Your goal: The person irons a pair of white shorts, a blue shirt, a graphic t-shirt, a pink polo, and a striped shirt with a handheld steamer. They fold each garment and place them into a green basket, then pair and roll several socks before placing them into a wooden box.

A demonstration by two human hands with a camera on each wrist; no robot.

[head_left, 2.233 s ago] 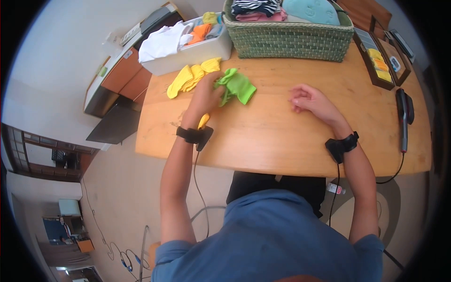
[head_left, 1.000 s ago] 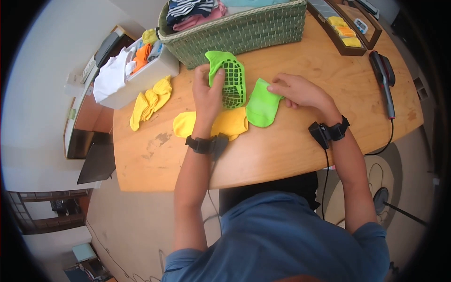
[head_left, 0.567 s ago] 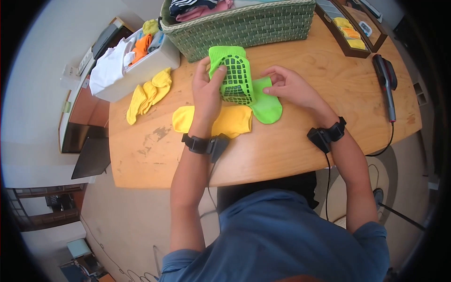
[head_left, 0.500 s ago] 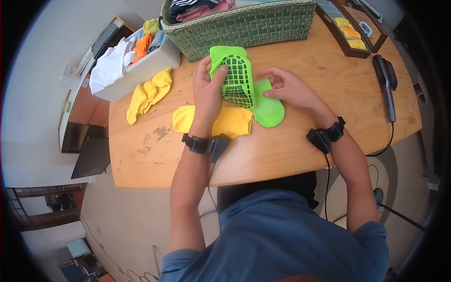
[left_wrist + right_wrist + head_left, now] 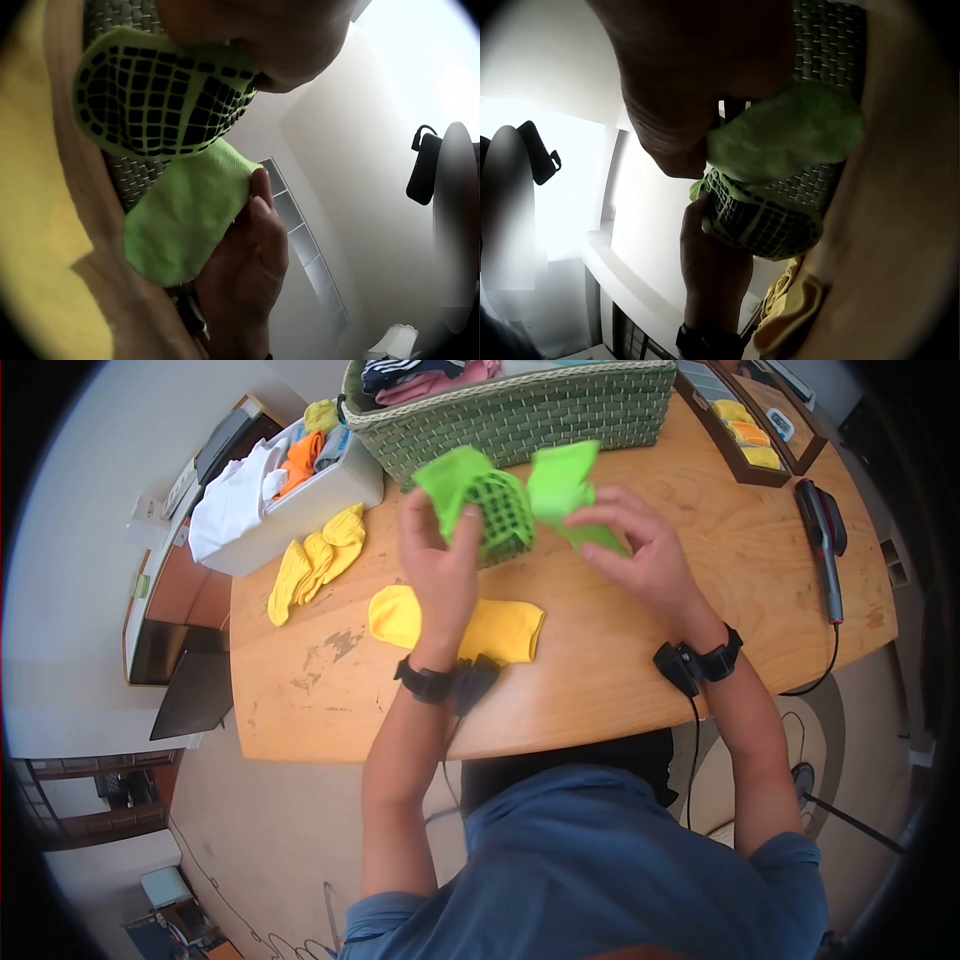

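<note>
My left hand (image 5: 437, 570) pinches a lime-green sock (image 5: 505, 510) between thumb and fingers, its sole covered with a grid of black grip squares. A matching green sock (image 5: 560, 482) is in my right hand (image 5: 648, 555), plain side showing, pinched near one end. Both socks are raised toward the basket and slightly blurred in the head view. In the left wrist view, the plain sock (image 5: 191, 214) hangs beside the gridded sock (image 5: 150, 97). Below my hands a yellow sock (image 5: 505, 630) lies flat, partly hidden by my left wrist.
A bunch of yellow socks (image 5: 315, 565) lies at the table's left. Behind stand a white bin (image 5: 290, 525) of clothes and a green woven basket (image 5: 520, 430). A brown compartment box (image 5: 750, 470) with yellow rolls and a corded brush-like appliance (image 5: 825, 550) are at right.
My left hand first held a bunched green pair, then the socks came apart, one in each hand. Since half a second ago, the right sock has swung up and the two have moved apart.
</note>
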